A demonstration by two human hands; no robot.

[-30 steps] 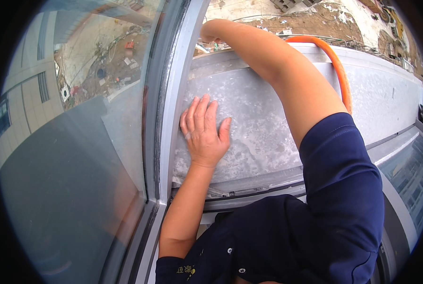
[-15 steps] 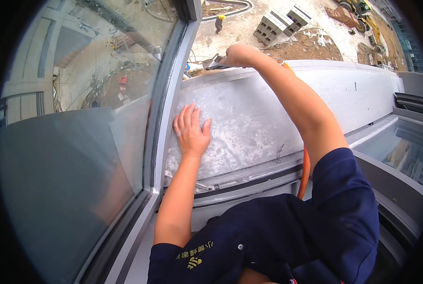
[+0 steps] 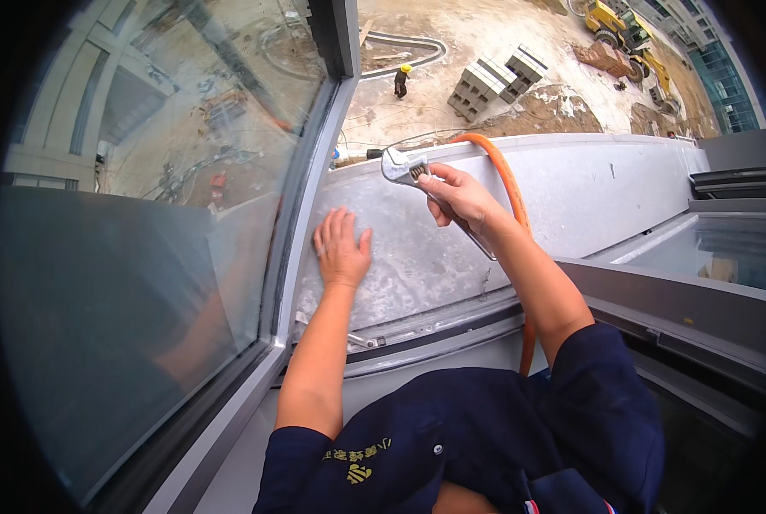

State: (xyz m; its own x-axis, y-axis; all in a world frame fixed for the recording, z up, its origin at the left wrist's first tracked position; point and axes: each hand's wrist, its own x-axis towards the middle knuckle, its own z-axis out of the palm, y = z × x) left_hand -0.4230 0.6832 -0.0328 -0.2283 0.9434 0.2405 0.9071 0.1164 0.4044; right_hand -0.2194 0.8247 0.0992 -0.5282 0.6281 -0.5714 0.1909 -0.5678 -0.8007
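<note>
Your right hand (image 3: 463, 195) is clasping the adjustable wrench (image 3: 402, 166) near its head, likely for control, over the grey ledge (image 3: 417, 265). Your left hand (image 3: 342, 250) is lying flat there, apparently bracing you.

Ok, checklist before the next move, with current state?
1. Right hand gripping adjustable wrench: ok, fingers closed around its handle.
2. Left hand braced: ok, palm down on metal ledge.
3. Wrench tethered: cannot tell, no tether visible.
4. Orange hose free of kinks: cannot tell, right forearm hides part.
5. Ground in view free of people: not ok, person in yellow helmet there.
</note>
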